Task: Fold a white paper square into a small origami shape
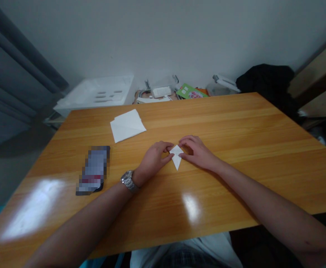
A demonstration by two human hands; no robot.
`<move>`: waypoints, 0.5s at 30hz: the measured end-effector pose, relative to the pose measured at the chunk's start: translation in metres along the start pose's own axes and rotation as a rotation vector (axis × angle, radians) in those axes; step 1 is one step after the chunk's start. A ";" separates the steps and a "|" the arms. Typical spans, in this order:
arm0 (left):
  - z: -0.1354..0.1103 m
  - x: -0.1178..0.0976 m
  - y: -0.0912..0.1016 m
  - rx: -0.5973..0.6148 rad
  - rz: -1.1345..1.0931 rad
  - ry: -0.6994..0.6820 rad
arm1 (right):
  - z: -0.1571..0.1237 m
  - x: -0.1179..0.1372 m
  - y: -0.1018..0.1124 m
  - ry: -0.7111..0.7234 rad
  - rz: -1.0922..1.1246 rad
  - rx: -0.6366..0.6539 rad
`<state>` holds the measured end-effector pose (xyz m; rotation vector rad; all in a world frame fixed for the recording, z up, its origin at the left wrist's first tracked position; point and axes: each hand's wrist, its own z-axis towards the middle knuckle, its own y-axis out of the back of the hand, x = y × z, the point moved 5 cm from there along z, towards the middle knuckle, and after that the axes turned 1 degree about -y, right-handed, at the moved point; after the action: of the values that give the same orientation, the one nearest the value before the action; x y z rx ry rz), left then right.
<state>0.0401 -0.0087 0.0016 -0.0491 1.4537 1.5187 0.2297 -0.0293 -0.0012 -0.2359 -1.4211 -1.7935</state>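
Observation:
A small folded white paper (176,156), pointed toward me, lies on the wooden table (235,149) between both hands. My left hand (154,158), with a metal watch on its wrist, pinches the paper's left edge with thumb and fingers. On the paper's right edge rest the fingertips of my right hand (198,150), curled and pressing down. Both hands sit on the tabletop.
A stack of white paper sheets (127,125) lies further back to the left. A dark phone (93,170) lies at the left. Behind the table are a white plastic bin (98,93), a green booklet (190,91), cables and dark cloth (266,80).

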 end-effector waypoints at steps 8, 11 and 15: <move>0.002 0.003 0.002 -0.017 -0.106 0.041 | -0.002 0.000 -0.004 -0.173 0.327 0.024; 0.002 0.003 0.002 -0.015 -0.194 0.085 | -0.003 -0.003 -0.008 -0.243 0.523 0.021; 0.000 0.000 0.000 -0.015 -0.360 0.126 | -0.004 -0.004 -0.010 -0.279 0.642 0.000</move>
<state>0.0405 -0.0088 0.0020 -0.4010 1.4411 1.2484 0.2273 -0.0305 -0.0123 -0.8656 -1.3274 -1.2584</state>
